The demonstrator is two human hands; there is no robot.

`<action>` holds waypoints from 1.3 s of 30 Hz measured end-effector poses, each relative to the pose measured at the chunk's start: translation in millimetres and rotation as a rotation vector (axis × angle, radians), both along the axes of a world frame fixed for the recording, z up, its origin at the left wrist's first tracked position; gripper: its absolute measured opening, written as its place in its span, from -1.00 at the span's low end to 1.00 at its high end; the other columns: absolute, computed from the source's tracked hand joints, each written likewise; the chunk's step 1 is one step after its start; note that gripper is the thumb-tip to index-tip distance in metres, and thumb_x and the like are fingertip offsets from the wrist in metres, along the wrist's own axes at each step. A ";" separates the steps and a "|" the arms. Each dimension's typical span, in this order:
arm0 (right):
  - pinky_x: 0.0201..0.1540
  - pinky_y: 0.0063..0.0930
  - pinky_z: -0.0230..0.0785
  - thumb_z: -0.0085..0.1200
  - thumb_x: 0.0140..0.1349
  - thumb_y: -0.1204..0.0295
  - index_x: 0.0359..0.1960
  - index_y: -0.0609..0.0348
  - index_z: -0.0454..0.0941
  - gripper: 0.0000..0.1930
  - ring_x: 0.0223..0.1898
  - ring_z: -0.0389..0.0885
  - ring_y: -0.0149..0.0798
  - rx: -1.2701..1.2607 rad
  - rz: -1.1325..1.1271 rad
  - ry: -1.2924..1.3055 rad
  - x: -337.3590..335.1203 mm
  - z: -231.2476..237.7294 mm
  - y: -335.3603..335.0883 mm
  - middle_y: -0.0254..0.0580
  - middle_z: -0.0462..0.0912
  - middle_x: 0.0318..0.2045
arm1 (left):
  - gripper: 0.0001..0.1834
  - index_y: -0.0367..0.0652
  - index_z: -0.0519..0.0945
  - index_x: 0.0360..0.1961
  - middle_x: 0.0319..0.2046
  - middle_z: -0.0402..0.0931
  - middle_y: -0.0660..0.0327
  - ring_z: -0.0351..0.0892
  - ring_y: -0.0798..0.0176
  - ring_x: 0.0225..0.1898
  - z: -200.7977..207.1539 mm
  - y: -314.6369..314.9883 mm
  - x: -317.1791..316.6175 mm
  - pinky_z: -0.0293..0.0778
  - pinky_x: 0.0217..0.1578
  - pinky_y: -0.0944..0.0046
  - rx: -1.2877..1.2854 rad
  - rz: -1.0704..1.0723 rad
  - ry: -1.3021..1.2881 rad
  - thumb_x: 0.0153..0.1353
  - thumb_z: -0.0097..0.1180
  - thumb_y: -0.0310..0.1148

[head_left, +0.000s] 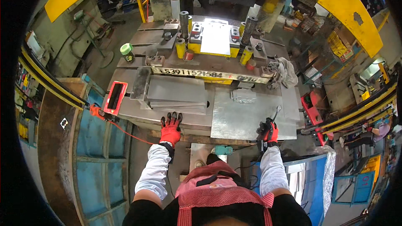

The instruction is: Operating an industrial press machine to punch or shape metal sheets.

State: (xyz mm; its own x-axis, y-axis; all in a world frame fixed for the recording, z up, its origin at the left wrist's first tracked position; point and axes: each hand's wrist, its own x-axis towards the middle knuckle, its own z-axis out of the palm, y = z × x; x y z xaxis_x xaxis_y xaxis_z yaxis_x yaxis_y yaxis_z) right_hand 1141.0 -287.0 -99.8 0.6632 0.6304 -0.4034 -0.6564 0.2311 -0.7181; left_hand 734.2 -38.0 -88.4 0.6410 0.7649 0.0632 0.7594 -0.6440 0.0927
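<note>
My left hand (171, 129), in a red glove with dark fingertips, is spread flat at the front edge of the press bed. Just beyond it lies a stack of flat grey metal sheets (176, 90), with a heavy metal block (141, 83) against its left side. Over the front right of a shiny metal plate (230, 117), my right hand (268, 133) is closed around a thin tool (277, 112) with a small rounded tip pointing away from me. Its handle is hidden in the glove. Farther back, a bright sheet (215, 38) lies across the die.
Dark guide posts (184, 24) and yellow cylinders (180, 48) stand around the die. A red-framed box (115, 97) sits at the bed's left, a green-lidded jar (127, 52) behind it. Grey rags (284, 72) lie at right. A blue rack (94, 142) stands left; another person (368, 136) is far right.
</note>
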 end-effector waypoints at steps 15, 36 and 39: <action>-0.63 -0.30 0.18 0.07 0.09 0.32 -0.20 -0.02 0.34 -0.75 -0.71 0.29 -0.25 0.111 0.009 -0.029 -0.7 -7.9 -2.9 -0.13 0.42 -0.58 | -0.36 0.12 0.20 0.22 0.25 0.04 0.14 -0.18 0.04 0.33 6.2 1.6 -2.0 -0.33 0.25 -0.13 -0.115 -0.025 -0.008 0.03 -0.05 -0.24; -0.59 -0.22 0.39 0.08 0.09 0.31 -0.16 0.05 0.36 -0.71 -0.62 0.44 -0.17 -0.019 -0.027 -0.047 -0.4 -2.8 -3.7 -0.05 0.50 -0.48 | -0.49 0.04 0.31 0.11 0.19 0.13 0.10 -0.08 -0.04 0.29 2.6 4.5 0.1 -0.24 0.25 -0.13 -0.095 -0.036 -0.065 0.05 -0.12 -0.28; -0.61 -0.24 0.38 0.09 0.08 0.30 -0.12 0.05 0.36 -0.67 -0.65 0.43 -0.18 0.006 -0.020 -0.026 1.2 -4.7 0.2 -0.08 0.50 -0.51 | -0.46 0.08 0.29 0.14 0.21 0.11 0.12 -0.09 -0.03 0.29 -1.7 3.4 -2.0 -0.24 0.25 -0.13 -0.088 -0.012 -0.011 0.05 -0.10 -0.29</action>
